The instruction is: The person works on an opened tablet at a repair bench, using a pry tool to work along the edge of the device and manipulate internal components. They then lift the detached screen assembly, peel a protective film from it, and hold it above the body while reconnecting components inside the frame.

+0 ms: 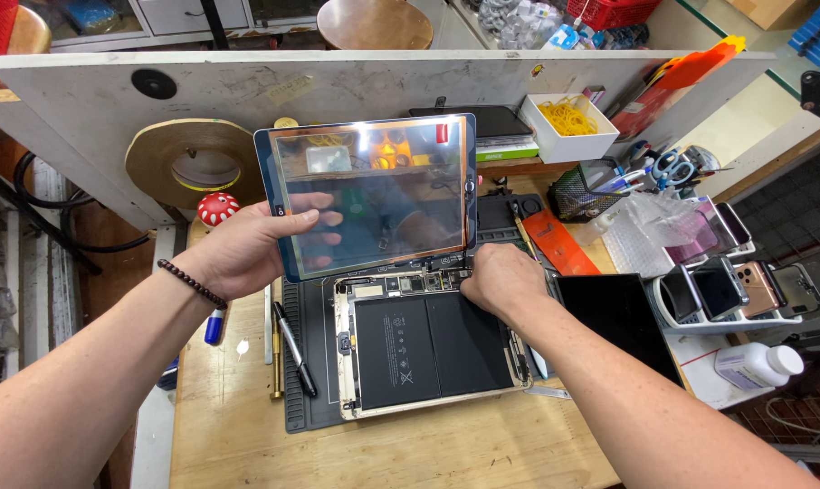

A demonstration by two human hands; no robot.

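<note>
Left hand [252,249] up and gripping the tablet screen panel [369,195] by its left edge, thumb across the glass, fingers behind it, tilting the panel upright above the bench. Right hand [500,276] is down at the top right corner of the opened tablet body [428,344], fingers curled and pressed against the frame; whether it pinches anything there I cannot tell (the knuckles hide the tips). A dark bead bracelet [191,282] rides the left wrist.

The tablet body lies flat on a dark grey work mat [306,380], two black battery cells showing inside the pale frame. Just left of it on the mat, a black pen [294,337] and a brass-coloured tool [275,362] side by side.

Out from there: the mat sits on a scuffed wooden bench [428,453]. To the right, a black slab [620,317] touching the mat's edge, then a white rack of phones [740,290] and a white bottle [758,364]. Behind, an orange ruler [559,244], a mesh pen pot [580,190], a white box of yellow rubber bands [568,122]. Far left, a big tape roll [202,163] leaning against a worn white board [356,81], a red spotted mushroom figure [217,208] below it.
</note>
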